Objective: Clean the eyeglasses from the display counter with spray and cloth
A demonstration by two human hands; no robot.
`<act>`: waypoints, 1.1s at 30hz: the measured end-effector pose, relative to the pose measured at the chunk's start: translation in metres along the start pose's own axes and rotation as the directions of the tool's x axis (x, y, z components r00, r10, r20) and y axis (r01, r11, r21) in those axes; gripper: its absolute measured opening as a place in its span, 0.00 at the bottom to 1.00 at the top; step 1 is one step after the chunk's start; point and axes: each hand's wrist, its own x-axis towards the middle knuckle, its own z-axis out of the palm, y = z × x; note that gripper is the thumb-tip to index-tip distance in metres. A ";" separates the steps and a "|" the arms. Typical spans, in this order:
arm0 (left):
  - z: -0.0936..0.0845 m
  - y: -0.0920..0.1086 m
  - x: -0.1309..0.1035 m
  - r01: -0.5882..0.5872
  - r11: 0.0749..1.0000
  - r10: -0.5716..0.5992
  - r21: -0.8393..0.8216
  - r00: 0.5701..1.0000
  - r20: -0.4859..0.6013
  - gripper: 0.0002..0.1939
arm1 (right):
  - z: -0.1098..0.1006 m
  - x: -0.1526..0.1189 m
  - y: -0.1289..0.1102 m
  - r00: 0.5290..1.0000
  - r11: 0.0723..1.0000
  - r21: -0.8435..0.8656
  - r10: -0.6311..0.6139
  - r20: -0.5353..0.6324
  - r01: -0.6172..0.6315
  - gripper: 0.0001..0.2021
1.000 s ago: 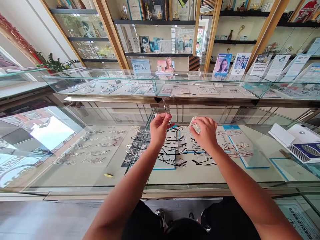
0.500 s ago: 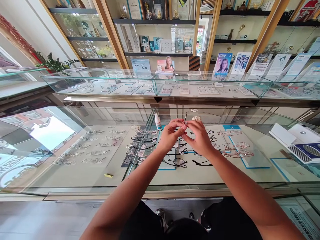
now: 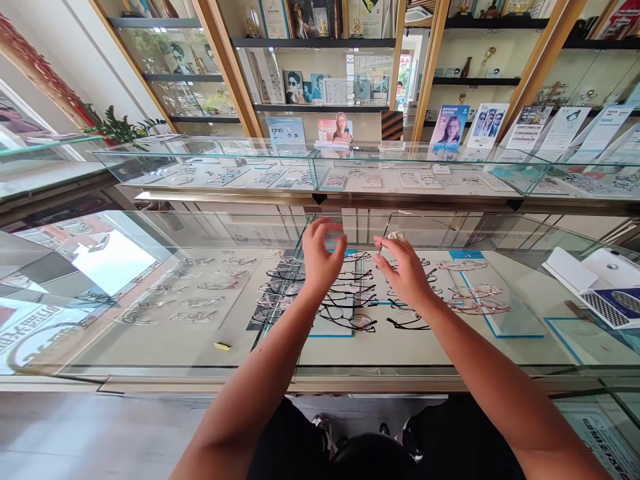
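My left hand point(image 3: 321, 259) is raised over the glass counter, its fingers curved and apart from the thumb, with nothing visible between them. The spot where the white spray bottle stood is behind this hand, so the bottle is hidden. My right hand point(image 3: 406, 272) pinches a pair of eyeglasses point(image 3: 387, 229) by a thin dark part; the rest of the frame is hard to make out. Below both hands, several dark-rimmed eyeglasses point(image 3: 347, 321) lie in rows inside the case. A crumpled whitish thing point(image 3: 397, 235) shows just beyond my right fingers.
The glass counter point(image 3: 165, 353) spans the front, with a small yellow object point(image 3: 222, 346) at left. Pink-framed glasses point(image 3: 483, 305) lie at right. An open white box point(image 3: 613, 273) sits on the right. Behind runs a second glass showcase point(image 3: 250, 193) with upright leaflets point(image 3: 450, 133).
My left hand has come off the eyeglasses and moved left, its fingers opening. My right hand keeps the glasses, slightly further right. The spray bottle is now covered by my left hand.
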 end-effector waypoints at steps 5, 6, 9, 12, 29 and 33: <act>-0.005 -0.017 0.012 0.213 0.880 -0.240 0.426 0.971 0.011 0.20 | -0.004 0.001 0.000 0.999 1.000 -0.004 0.030 -0.023 -0.030 0.18; -0.004 -0.021 0.012 0.218 0.854 -0.273 0.471 0.961 0.050 0.21 | -0.004 0.002 0.000 0.999 0.999 -0.002 0.032 -0.029 -0.033 0.18; 0.000 -0.036 0.013 0.212 0.828 -0.319 0.520 0.939 0.125 0.24 | -0.005 0.002 0.001 0.999 0.999 0.000 0.038 -0.034 -0.038 0.18; 0.002 -0.052 0.013 0.200 0.852 -0.311 0.484 0.937 0.159 0.25 | -0.005 0.002 0.001 0.999 0.999 0.000 0.037 -0.029 -0.037 0.18; -0.027 -0.006 0.021 -0.036 0.976 0.015 -0.215 0.995 -0.098 0.18 | -0.029 0.013 0.012 0.975 0.986 0.111 0.140 -0.173 -0.122 0.18; -0.021 0.011 0.015 -0.001 0.835 0.008 -0.551 1.000 0.010 0.35 | -0.032 0.015 0.017 0.965 0.979 0.140 0.176 -0.192 -0.150 0.18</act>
